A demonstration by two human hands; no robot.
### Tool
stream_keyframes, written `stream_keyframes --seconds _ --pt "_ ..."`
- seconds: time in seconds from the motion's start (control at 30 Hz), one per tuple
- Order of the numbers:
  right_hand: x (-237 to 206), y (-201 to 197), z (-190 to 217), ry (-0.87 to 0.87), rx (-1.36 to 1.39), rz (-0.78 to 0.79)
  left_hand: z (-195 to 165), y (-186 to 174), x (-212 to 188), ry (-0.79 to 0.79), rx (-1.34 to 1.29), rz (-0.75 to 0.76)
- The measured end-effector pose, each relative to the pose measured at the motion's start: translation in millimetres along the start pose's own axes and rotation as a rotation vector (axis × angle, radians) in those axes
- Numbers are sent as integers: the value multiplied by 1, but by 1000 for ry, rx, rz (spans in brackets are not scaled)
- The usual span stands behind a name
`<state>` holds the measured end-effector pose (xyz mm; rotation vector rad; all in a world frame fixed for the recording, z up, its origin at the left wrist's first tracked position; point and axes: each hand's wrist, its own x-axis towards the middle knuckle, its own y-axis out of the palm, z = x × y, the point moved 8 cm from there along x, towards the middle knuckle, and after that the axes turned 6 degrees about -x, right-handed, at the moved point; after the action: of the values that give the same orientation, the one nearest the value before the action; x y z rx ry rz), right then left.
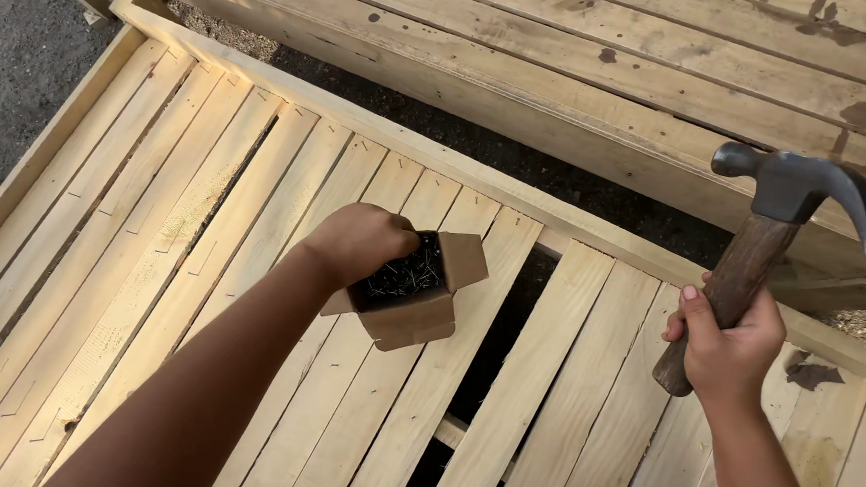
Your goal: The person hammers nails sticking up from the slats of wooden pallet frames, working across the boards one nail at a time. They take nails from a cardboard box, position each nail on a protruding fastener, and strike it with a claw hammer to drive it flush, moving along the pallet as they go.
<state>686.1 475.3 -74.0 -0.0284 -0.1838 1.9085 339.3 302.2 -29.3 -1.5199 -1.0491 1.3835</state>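
Observation:
My left hand [358,241] reaches into a small open cardboard box [418,318] full of dark nails [409,272]; the fingers are hidden inside it. The box rests on pale wooden slats [254,223] of a frame lying flat. My right hand [722,351] grips the brown wooden handle of a claw hammer [792,195], held upright above the slats with its dark steel head at the top, claw pointing right.
A dark gap [502,348] between two slats lies just right of the box, with a crosspiece showing below. A long rail [458,165] borders the slats at the far side. Another stained wooden panel [664,67] lies beyond, with gravel ground [24,58] at the left.

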Motion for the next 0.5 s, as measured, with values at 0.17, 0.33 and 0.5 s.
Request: stream_keyframes --seconds 0.17,0.33,0.5 --pt "-4 -9 -51 40 39 -125 -8 19 32 184 70 -11" --pt "-16 15 -88 119 106 -148 33 6 26 -133 -214 63" --pt "-26 30 -94 201 103 -108 -4 -67 30 108 -106 -283"
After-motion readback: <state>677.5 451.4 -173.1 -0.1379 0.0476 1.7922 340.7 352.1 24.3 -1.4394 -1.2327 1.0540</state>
